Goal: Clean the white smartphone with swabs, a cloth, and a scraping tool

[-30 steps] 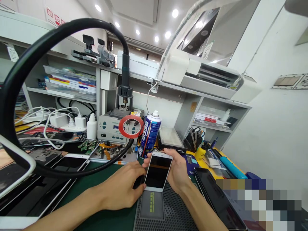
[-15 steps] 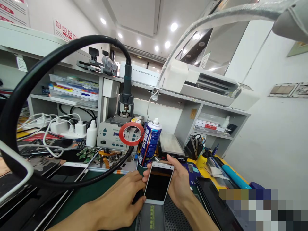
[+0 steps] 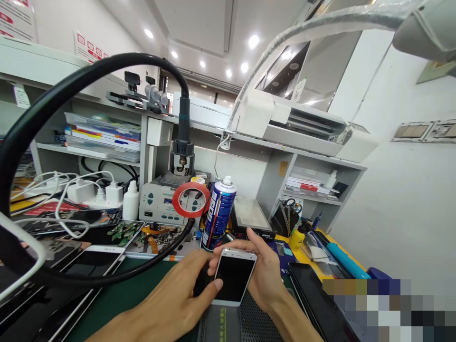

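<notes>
A white smartphone point(image 3: 235, 276) with a dark screen is tilted up toward me between both hands, above a grey pad point(image 3: 228, 325) with yellow-green lettering. My right hand point(image 3: 265, 275) is closed round its back and right edge, with fingertips showing at the upper left side. On the left edge, my left hand point(image 3: 181, 292) grips it, the thumb lying over the lower left of the screen; its other fingers are partly hidden behind the phone. Just beyond the phone stands a blue spray can point(image 3: 219, 213) with a white top.
A thick black hose point(image 3: 107, 275) loops over the left side to a hot-air station point(image 3: 156, 202). Red tape point(image 3: 174, 199) leans on that station. A tray of small parts point(image 3: 167, 237) sits behind my left hand. Dark phones point(image 3: 309, 285) lie at right, near a yellow bottle point(image 3: 296, 238).
My left thumb has moved from the phone's lower left corner up onto its screen. The phone has tipped back slightly and sits a little lower. The whole view has shifted slightly.
</notes>
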The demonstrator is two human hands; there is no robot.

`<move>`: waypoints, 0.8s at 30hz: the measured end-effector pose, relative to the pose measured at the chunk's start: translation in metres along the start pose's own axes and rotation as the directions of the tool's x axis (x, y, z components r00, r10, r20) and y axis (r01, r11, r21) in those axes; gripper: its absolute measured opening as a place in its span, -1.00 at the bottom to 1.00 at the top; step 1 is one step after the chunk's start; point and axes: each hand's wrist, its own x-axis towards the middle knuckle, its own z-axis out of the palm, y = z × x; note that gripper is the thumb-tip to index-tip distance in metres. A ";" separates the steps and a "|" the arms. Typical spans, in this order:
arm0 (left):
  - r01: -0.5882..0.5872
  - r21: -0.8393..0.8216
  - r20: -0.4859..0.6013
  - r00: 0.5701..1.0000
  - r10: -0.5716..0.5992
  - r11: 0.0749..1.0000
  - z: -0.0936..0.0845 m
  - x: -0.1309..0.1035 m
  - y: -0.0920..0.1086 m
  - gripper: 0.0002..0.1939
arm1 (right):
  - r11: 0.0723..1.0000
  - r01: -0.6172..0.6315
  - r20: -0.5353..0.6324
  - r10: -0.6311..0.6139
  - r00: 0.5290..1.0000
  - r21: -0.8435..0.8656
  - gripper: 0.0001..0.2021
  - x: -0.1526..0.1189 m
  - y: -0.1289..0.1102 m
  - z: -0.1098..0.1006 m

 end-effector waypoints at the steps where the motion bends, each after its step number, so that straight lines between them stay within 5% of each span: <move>1: 0.023 -0.026 0.005 1.000 -0.022 0.999 0.000 0.000 0.001 -0.68 | 1.000 0.000 0.006 0.000 1.000 0.002 -0.35 0.000 0.001 0.000; 8: 0.055 -0.127 -0.122 0.990 -0.071 0.990 0.004 -0.005 0.006 -0.57 | 1.000 -0.028 -0.012 0.028 1.000 -0.006 -0.35 0.001 0.005 -0.003; 15: -0.064 -0.101 -0.212 0.976 0.041 0.993 0.003 0.002 0.019 -0.60 | 0.998 -0.034 -0.078 0.038 0.996 0.047 -0.39 0.004 0.007 -0.005; 20: -0.215 -0.136 -0.117 0.973 0.200 0.967 0.002 0.018 0.040 -0.77 | 0.994 0.054 -0.185 -0.037 0.982 0.090 -0.49 0.005 0.014 -0.009; 24: -0.205 -0.215 -0.121 0.976 0.182 0.955 0.011 0.024 0.041 -0.74 | 0.993 0.074 -0.250 -0.049 0.967 0.094 -0.49 0.007 0.016 -0.011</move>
